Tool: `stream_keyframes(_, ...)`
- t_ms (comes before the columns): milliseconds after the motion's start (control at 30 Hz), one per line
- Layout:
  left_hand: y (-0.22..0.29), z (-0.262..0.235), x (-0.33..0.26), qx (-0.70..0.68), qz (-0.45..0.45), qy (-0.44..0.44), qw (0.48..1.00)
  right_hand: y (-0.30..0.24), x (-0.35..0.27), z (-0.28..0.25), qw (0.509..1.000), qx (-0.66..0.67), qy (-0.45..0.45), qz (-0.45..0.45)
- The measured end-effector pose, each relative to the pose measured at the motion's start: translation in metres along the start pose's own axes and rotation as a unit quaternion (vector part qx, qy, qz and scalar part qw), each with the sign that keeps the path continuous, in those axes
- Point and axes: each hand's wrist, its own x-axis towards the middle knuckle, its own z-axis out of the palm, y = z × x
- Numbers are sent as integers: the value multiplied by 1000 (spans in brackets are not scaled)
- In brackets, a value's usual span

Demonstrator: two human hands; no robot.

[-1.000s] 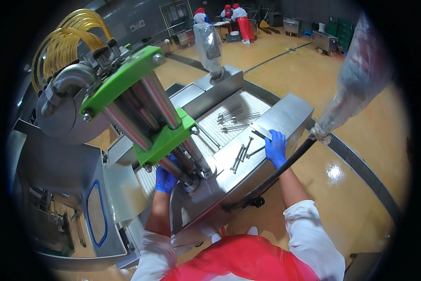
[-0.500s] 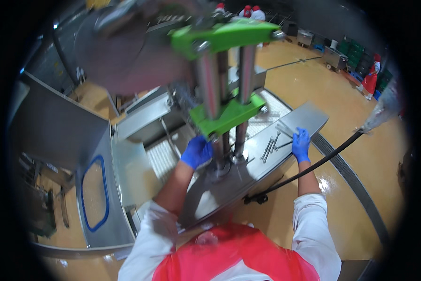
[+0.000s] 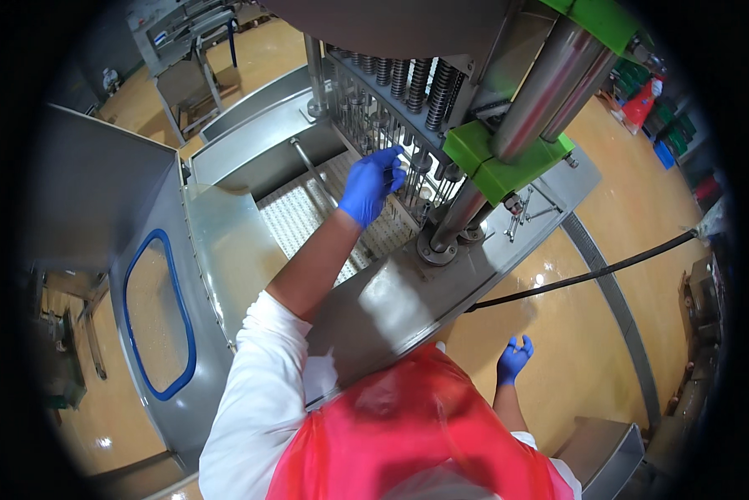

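My left hand (image 3: 373,187), in a blue glove, reaches into the steel machine beside a row of thin metal needles (image 3: 420,162). Its fingers are bent together at the needles, and whatever lies between them is too small to make out. Above the needles, dark coil springs (image 3: 418,85) line a grey bar. My right hand (image 3: 514,360), also gloved in blue, hangs away from the machine over the floor, fingers loosely bent and apart with nothing in them. Several metal bolts or pins (image 3: 518,218) lie on the machine's top, behind the green clamp block (image 3: 495,160).
Thick steel columns (image 3: 462,218) rise close to the right of my left hand. Below it stretches a perforated conveyor bed (image 3: 295,218) with a metal rod across it. A black hose (image 3: 591,275) runs right above the floor. An open steel cover (image 3: 174,333) stands at left.
My left hand has moved from beside the column to the needles. My right hand has left the loose metal pieces and drawn back toward my body. The view has shifted.
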Motion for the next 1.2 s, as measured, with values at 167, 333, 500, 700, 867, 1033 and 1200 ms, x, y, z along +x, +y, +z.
stream_keyframes(167,-1,-16,28,-306,-143,-116,934,22,-63,-24,993,-88,-8,75)
stream_keyframes(333,-8,15,29,-300,-115,-27,947,58,-86,-36,987,-139,-26,75)
stream_keyframes(500,6,-13,33,-415,-176,-100,887,65,-61,-27,978,-121,-80,150)
stream_keyframes(700,10,-23,51,-375,-210,-158,889,48,-20,-17,979,-128,-119,102)
stream_keyframes(867,0,-47,58,-270,-162,-131,940,17,26,3,993,-96,-65,-34)
stream_keyframes(1033,14,-31,50,-237,-237,-181,924,-28,38,-14,985,-34,-129,-107)
stream_keyframes(1200,24,-47,17,-232,-234,-164,930,-80,36,-47,910,-89,-231,-332)
